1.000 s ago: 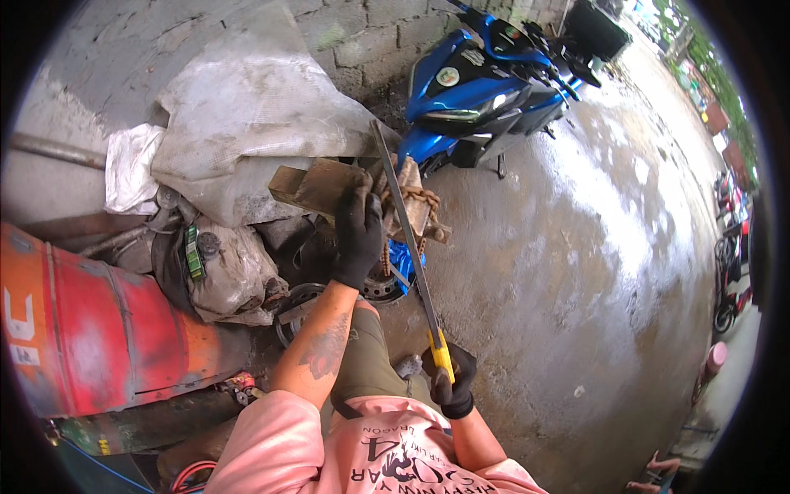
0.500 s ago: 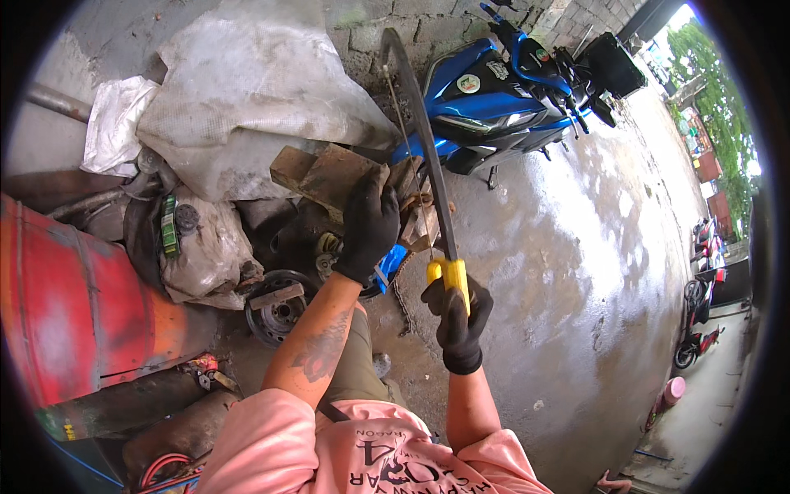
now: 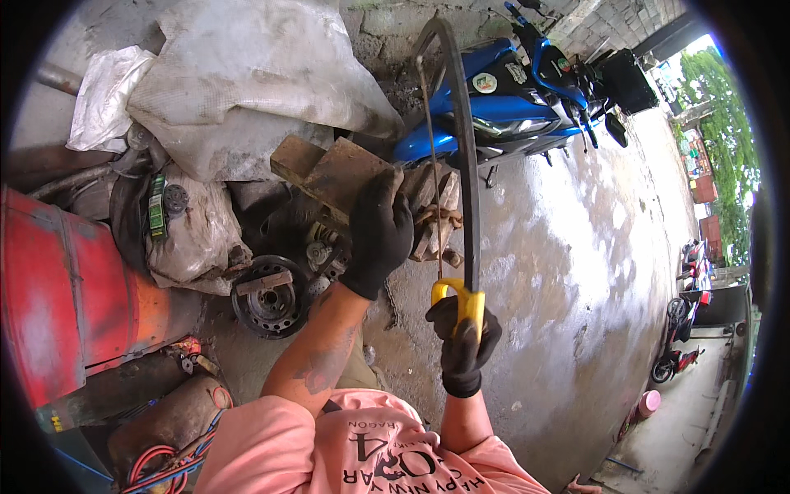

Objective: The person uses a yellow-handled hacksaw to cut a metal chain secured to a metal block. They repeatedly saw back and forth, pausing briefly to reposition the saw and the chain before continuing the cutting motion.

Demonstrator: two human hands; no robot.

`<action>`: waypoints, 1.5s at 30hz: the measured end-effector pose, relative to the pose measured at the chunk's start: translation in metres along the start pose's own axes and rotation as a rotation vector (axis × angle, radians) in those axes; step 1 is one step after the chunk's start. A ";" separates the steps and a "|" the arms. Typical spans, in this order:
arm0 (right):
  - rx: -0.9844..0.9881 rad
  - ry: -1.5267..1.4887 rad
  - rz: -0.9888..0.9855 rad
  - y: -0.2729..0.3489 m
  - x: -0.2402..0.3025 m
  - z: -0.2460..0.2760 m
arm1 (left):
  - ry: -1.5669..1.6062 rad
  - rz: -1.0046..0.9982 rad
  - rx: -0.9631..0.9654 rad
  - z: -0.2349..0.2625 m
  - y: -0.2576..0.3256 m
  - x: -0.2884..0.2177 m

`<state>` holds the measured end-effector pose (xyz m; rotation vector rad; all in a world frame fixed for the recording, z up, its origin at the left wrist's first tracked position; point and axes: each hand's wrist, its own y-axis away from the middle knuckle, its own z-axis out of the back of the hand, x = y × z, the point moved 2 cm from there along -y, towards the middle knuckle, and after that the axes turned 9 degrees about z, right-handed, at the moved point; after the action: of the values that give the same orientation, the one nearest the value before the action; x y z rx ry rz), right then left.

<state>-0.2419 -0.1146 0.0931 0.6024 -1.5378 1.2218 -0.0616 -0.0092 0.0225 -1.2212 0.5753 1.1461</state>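
The right hand [image 3: 465, 350], in a dark glove, is closed around the yellow handle [image 3: 471, 309] of a saw [image 3: 470, 181] just right of the frame's middle. The saw points up the picture, its dark bow on the right and its thin blade [image 3: 428, 152] on the left. The bow's far corner reaches near the top edge, beside the front of a blue scooter [image 3: 506, 107].

The left hand [image 3: 380, 235], also gloved, lies against the right end of a wooden block [image 3: 339, 174] near the centre; how tightly its fingers close, I cannot tell. Only a narrow gap shows between its knuckles and the blade. Behind the blade sits a rusty chain [image 3: 444, 216]; whether they touch is unclear.

Room is tight on the left: a grey sheet [image 3: 263, 86] fills the upper left, a red drum [image 3: 99, 288] the left edge, and a wheel [image 3: 276, 317] lies below the block. Right of the saw, wet floor [image 3: 568, 272] stretches toward a pink bucket [image 3: 649, 402] at lower right.
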 end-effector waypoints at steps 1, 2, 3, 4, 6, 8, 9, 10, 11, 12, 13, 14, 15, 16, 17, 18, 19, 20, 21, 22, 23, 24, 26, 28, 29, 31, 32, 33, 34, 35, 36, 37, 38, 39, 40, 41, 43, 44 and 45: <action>0.006 0.000 0.033 0.001 -0.002 -0.003 | 0.011 0.026 0.007 -0.001 -0.003 0.001; -0.015 0.012 0.023 0.004 0.005 -0.006 | 0.021 0.014 0.003 -0.002 -0.002 0.000; -0.021 0.020 0.003 0.012 0.006 -0.002 | 0.031 0.001 -0.001 -0.004 -0.001 0.000; -0.033 0.025 -0.025 0.029 0.009 0.002 | 0.036 -0.011 0.005 -0.001 0.002 0.001; -0.030 0.061 -0.036 0.060 0.010 0.014 | 0.027 0.000 0.026 0.000 -0.011 0.001; -0.006 0.113 -0.059 0.099 0.022 0.036 | 0.011 0.014 0.023 0.002 -0.008 0.001; -0.016 0.145 -0.085 0.117 0.029 0.045 | 0.012 0.004 0.033 -0.003 -0.003 0.000; -0.012 0.141 -0.109 0.125 0.040 0.048 | -0.007 -0.005 0.029 0.002 -0.003 0.001; -0.016 0.140 -0.134 0.133 0.047 0.050 | -0.011 -0.017 0.027 0.004 -0.003 0.000; 0.030 0.172 -0.144 0.137 0.047 0.055 | -0.016 -0.029 0.024 0.005 -0.003 0.000; 0.009 0.141 -0.121 0.137 0.042 0.055 | -0.013 -0.043 0.025 0.005 -0.002 -0.003; -0.015 0.112 -0.095 0.131 0.031 0.053 | -0.033 -0.054 0.022 0.003 -0.002 -0.007; -0.038 0.084 -0.069 0.119 0.021 0.050 | -0.052 -0.065 0.019 0.002 0.000 -0.010; -0.016 0.065 -0.036 0.091 0.008 0.040 | -0.080 -0.071 0.014 0.001 0.003 -0.010; 0.010 0.045 -0.001 0.057 -0.001 0.026 | -0.071 -0.072 0.013 0.002 0.003 -0.009; 0.026 0.067 0.016 0.036 -0.002 0.014 | -0.066 -0.075 0.013 0.003 0.003 -0.007; 0.042 0.086 0.040 0.021 0.000 0.005 | -0.062 -0.083 0.008 0.003 -0.001 -0.004; 0.033 0.050 0.014 0.018 0.004 0.006 | -0.082 -0.063 -0.011 0.004 0.001 -0.001; 0.024 0.015 -0.012 0.018 0.008 0.008 | -0.103 -0.043 -0.030 0.006 0.000 0.004; 0.010 -0.021 -0.026 0.016 0.011 0.010 | -0.118 -0.035 -0.052 0.007 -0.003 0.005; -0.010 -0.023 -0.013 0.025 0.013 0.014 | -0.085 -0.037 -0.042 0.003 -0.003 0.004; -0.028 -0.026 0.000 0.046 0.016 0.022 | -0.054 -0.039 -0.032 0.000 -0.002 0.004; -0.028 -0.008 -0.027 0.087 0.026 0.041 | -0.033 -0.037 -0.037 -0.004 0.003 0.003; -0.023 0.070 -0.111 0.123 0.043 0.052 | -0.065 -0.054 -0.053 0.002 -0.001 0.003; 0.005 0.116 -0.134 0.136 0.047 0.060 | -0.074 -0.051 -0.042 0.003 -0.001 0.001; -0.022 0.053 -0.045 0.140 0.045 0.062 | -0.088 -0.049 -0.015 0.001 0.001 -0.004; -0.031 -0.037 -0.061 0.129 0.037 0.059 | -0.102 -0.062 -0.025 0.001 0.003 -0.004; -0.041 -0.127 -0.076 0.106 0.024 0.052 | -0.116 -0.076 -0.034 -0.001 0.004 -0.003; -0.031 -0.038 -0.083 0.077 0.007 0.042 | -0.121 -0.085 -0.043 -0.002 0.007 -0.003; -0.036 -0.040 -0.075 0.040 0.001 0.029 | -0.096 -0.062 -0.028 -0.002 0.010 -0.003; -0.043 -0.045 -0.068 0.004 -0.006 0.016 | -0.076 -0.047 -0.017 -0.002 0.009 0.001; -0.066 -0.139 -0.064 -0.016 -0.002 0.006 | -0.062 -0.025 -0.003 0.001 0.008 0.001; -0.075 -0.111 -0.096 -0.009 0.001 0.006 | -0.076 -0.020 -0.005 0.003 0.007 0.000; -0.086 -0.082 -0.130 0.006 0.003 0.009 | -0.090 -0.015 -0.006 0.003 0.006 -0.001; -0.035 -0.002 -0.030 0.017 0.005 0.013 | -0.101 -0.007 -0.018 0.006 0.003 -0.003; -0.003 0.086 0.070 0.030 0.007 0.021 | -0.091 -0.001 -0.032 0.002 -0.001 -0.005; 0.078 0.059 -0.071 0.083 0.017 0.044 | -0.090 0.023 -0.053 0.004 0.000 -0.002; 0.061 0.084 -0.062 0.098 0.033 0.050 | -0.104 -0.001 -0.054 0.003 -0.001 -0.004; 0.062 0.048 -0.066 0.115 0.043 0.056 | -0.129 -0.020 -0.057 0.006 0.001 -0.004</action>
<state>-0.3764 -0.1164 0.0903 0.6551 -1.4339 1.2291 -0.0658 -0.0057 0.0273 -1.1888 0.4350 1.2221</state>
